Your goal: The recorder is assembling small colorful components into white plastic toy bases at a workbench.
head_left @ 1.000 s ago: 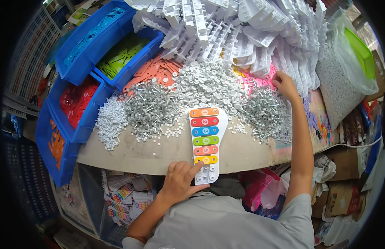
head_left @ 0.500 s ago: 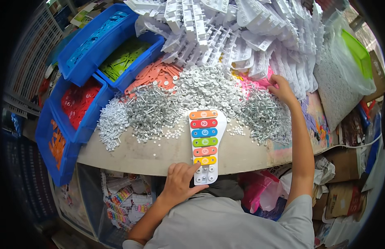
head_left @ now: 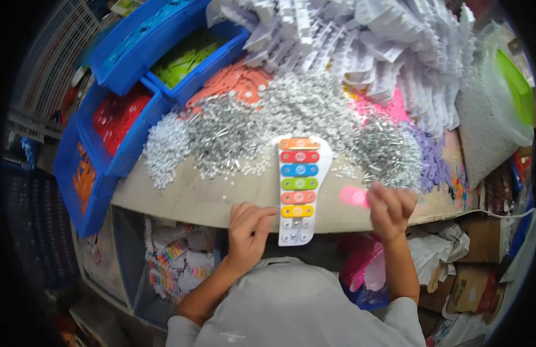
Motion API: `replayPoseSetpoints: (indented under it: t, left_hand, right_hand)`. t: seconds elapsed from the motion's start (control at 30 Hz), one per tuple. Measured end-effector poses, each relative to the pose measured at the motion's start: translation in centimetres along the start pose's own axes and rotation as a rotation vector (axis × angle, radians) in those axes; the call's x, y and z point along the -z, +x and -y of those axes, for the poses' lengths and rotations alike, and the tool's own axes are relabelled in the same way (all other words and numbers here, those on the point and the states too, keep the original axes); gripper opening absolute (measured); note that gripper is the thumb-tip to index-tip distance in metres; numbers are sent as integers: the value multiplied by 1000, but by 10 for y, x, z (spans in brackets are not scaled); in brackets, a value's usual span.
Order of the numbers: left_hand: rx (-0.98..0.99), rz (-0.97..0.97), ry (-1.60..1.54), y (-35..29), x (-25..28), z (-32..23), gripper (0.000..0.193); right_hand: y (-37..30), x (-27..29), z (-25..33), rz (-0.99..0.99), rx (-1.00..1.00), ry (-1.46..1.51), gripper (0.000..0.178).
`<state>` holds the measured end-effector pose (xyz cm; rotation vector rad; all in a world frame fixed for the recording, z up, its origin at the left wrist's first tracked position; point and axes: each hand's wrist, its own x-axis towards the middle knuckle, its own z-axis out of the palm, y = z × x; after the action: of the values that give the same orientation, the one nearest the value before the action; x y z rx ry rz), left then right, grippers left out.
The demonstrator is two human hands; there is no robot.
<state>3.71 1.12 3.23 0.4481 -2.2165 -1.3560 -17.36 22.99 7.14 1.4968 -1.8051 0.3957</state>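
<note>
- Moved since the earlier frame: right hand (head_left: 392, 211), drawn back from the pink pile (head_left: 389, 107) to near the front edge of the bench (head_left: 193, 194), pinching a pink bar (head_left: 353, 196) (blurred) between thumb and fingers.
- Shifted too: left hand (head_left: 245, 234), thumb apart from forefinger, forefinger tip just beside the left edge of the toy xylophone (head_left: 300, 191) (contact hard to tell).
- Toy xylophone: between both hands, lying on the bench, lower end jutting past the front edge.
- Beyond: metal pins (head_left: 224, 136), white washers (head_left: 311, 110).
</note>
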Motion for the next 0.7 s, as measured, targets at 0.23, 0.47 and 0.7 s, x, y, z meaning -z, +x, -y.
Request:
replayPoseSetpoints:
  t: [0.23, 0.47, 0.7]
  left_hand:
    - [117, 215, -247, -2, -8, -23, 11]
    - [16, 310, -84, -14, 6, -11, 13]
    - [-97, 384, -19, -20, 14, -12, 14]
  right_hand:
    - [3, 2, 75, 48, -34, 333, 21]
    - [21, 16, 87, 470, -401, 1018, 43]
    - [37, 29, 114, 719, -947, 1337, 28]
